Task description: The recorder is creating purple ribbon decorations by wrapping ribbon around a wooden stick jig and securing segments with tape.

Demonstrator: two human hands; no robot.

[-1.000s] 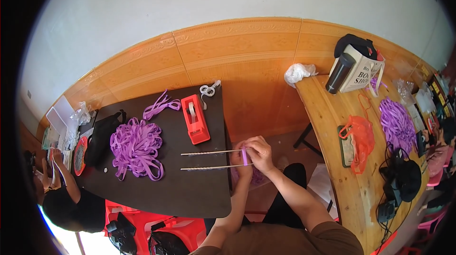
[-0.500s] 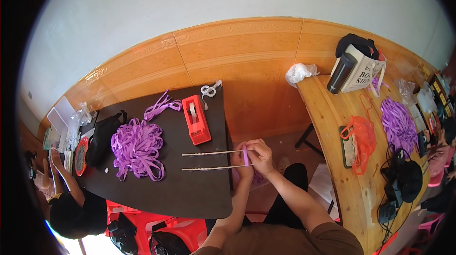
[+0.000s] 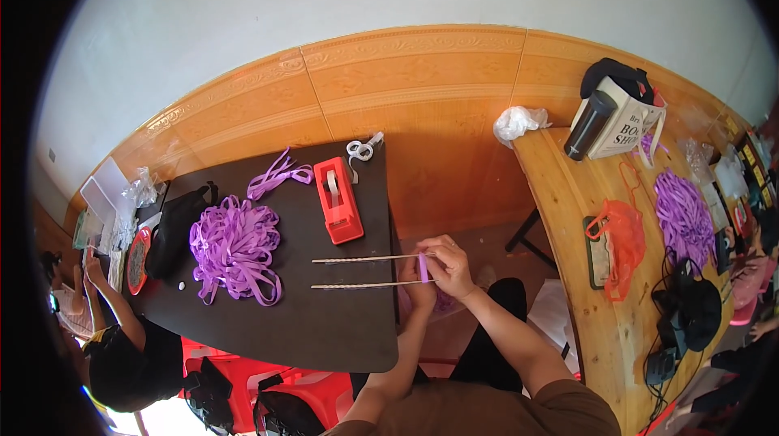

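Observation:
Two long, thin, pale sticks (image 3: 357,259) run side by side from over the dark table to my hands, with twisted-looking far ends. A short piece of purple ribbon (image 3: 423,268) spans between them near my fingers. My right hand (image 3: 451,267) is closed, pinching at the ribbon and the near stick ends. Just left of and below it, my left hand (image 3: 419,294) is closed around the sticks beside the ribbon; its fingers are partly hidden. A big loose heap of purple ribbon (image 3: 234,249) lies on the table, beside a red tape dispenser (image 3: 338,202).
White rolls of tape (image 3: 359,150) lie at the back of the dark table (image 3: 324,330). To my right, a wooden table (image 3: 596,338) carries an orange plastic bag (image 3: 623,245), a phone (image 3: 598,253), a dark tumbler (image 3: 590,126) and more ribbon (image 3: 684,217). A co-worker (image 3: 134,363) sits at left.
The sticks have shifted slightly in my hands, and the lower one sits a little higher. My grip on the ribbon looks nearly the same. The view has moved slightly.

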